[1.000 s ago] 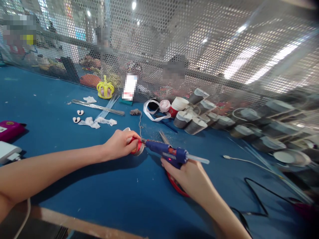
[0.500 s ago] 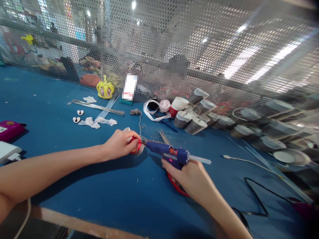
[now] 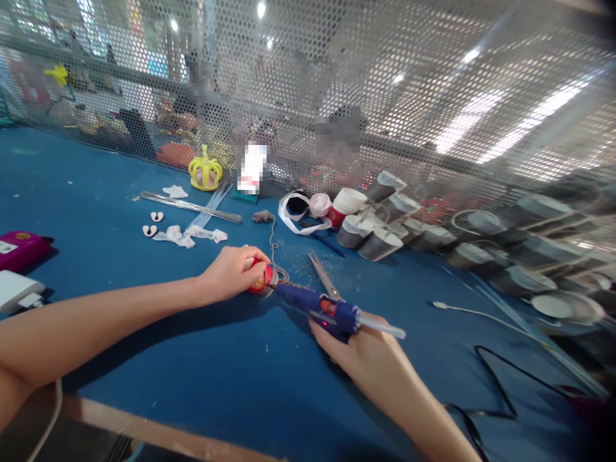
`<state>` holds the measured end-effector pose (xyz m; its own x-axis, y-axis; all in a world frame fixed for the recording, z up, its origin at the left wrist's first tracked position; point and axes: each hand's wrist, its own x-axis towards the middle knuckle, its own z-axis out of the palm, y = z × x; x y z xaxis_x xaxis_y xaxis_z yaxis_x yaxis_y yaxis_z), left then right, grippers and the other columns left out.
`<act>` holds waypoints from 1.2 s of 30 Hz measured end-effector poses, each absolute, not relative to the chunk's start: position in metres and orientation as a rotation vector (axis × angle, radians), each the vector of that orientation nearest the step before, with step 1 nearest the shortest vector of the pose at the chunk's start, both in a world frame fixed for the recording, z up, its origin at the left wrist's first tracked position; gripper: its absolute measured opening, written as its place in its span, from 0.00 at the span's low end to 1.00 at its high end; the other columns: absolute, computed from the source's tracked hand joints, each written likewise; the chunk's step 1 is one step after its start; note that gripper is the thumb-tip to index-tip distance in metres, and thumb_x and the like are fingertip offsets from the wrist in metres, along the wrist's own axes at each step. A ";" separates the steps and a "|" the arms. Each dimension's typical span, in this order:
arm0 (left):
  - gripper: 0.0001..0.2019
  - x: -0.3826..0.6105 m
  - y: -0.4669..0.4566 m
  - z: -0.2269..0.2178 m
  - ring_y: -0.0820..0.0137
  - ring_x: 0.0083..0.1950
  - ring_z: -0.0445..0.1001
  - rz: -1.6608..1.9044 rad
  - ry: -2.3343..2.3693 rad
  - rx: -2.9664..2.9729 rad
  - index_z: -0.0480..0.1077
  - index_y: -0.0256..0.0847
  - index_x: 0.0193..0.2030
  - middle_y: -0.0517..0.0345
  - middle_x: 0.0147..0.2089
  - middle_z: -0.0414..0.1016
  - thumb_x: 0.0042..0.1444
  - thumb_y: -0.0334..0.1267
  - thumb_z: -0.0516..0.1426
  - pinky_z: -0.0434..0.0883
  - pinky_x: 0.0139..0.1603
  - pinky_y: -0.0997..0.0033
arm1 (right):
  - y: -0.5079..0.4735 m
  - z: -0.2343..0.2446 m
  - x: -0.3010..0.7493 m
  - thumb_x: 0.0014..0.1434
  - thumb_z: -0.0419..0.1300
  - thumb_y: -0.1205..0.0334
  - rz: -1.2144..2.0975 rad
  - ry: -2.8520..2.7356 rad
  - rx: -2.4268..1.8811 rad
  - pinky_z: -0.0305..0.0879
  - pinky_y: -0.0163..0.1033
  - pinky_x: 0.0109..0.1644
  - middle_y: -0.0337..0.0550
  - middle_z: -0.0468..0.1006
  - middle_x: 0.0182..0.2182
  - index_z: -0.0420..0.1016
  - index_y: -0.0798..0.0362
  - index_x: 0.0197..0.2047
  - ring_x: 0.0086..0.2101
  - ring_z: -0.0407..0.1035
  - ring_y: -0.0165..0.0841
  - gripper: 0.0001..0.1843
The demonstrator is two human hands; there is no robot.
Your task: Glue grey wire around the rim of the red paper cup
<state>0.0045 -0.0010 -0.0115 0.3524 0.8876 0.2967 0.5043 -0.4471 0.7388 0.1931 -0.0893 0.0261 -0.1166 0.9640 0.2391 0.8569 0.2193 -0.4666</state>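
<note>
My left hand [image 3: 231, 273] is closed around a small red paper cup [image 3: 262, 281] lying on its side on the blue table [image 3: 202, 372]. My right hand [image 3: 368, 356] grips a blue hot glue gun [image 3: 320, 308], its nozzle touching the cup's end. A clear glue stick [image 3: 382, 327] juts out of the gun's back. A grey string [image 3: 269, 231] runs from the cup toward a small bundle farther back. Scissors [image 3: 323, 277] lie just behind the gun.
Several paper cups [image 3: 380, 234] lie in a row at the right, along a perforated metal screen [image 3: 337, 96]. White ribbon [image 3: 298, 215], a yellow crown [image 3: 205, 171], metal rods [image 3: 190, 206] and white scraps [image 3: 180, 236] lie behind. A magenta box [image 3: 19, 249], a white charger [image 3: 17, 290] and black cable [image 3: 495, 378] lie at the sides.
The glue gun has tipped lower and moved slightly down, uncovering the scissors behind it. My left hand has turned the cup a little and stays on it.
</note>
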 end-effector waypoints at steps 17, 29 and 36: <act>0.10 0.005 -0.006 -0.019 0.71 0.31 0.73 1.018 1.100 2.193 0.74 0.38 0.35 0.56 0.31 0.78 0.54 0.33 0.51 0.67 0.34 0.73 | -0.073 0.018 0.203 0.49 0.52 0.53 0.411 -1.857 -1.908 0.56 0.35 0.17 0.37 0.66 0.10 0.64 0.51 0.19 0.12 0.60 0.30 0.13; 0.11 0.005 -0.004 -0.020 0.73 0.29 0.73 1.037 1.060 2.214 0.74 0.38 0.37 0.57 0.30 0.78 0.54 0.33 0.51 0.68 0.32 0.76 | -0.072 0.019 0.201 0.46 0.54 0.53 0.512 -1.768 -1.906 0.58 0.34 0.17 0.36 0.66 0.09 0.63 0.50 0.17 0.13 0.62 0.30 0.13; 0.10 0.008 -0.001 -0.013 0.71 0.33 0.74 0.969 1.177 2.053 0.74 0.38 0.33 0.58 0.33 0.78 0.52 0.34 0.51 0.68 0.34 0.75 | -0.082 0.017 0.201 0.46 0.55 0.54 0.244 -1.857 -1.736 0.58 0.35 0.20 0.38 0.67 0.11 0.64 0.50 0.17 0.16 0.62 0.32 0.13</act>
<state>0.0076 -0.0005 -0.0129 0.3482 0.8869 0.3036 0.4685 -0.4452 0.7631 0.2012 -0.0815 0.0172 0.0144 0.9587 0.2841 0.8527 0.1367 -0.5042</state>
